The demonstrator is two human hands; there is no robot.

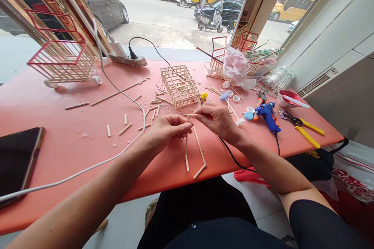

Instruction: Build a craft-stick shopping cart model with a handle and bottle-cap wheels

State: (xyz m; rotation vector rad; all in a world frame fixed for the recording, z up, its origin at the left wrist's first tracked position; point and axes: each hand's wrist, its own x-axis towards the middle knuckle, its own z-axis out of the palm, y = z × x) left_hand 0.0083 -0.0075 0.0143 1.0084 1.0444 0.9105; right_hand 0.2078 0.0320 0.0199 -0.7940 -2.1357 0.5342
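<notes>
Squaring up stick ends

My left grip point(168, 126) pinches a thin stick point(186, 146) over the pink surface point(67, 151), near its front edge; my right grip point(218, 120) pinches a short stick point(190, 114) at its top end. Best, I judge: align square, press lightly, don't twist.

Here's our one camera, up on the person's head, looking forward and down: dark clothing point(201, 218) at the bottom edge, left hand point(169, 128) and right hand point(220, 118) close at mid-frame, bench point(76, 118) sprawling wide, street point(157, 27) far up top.
</notes>
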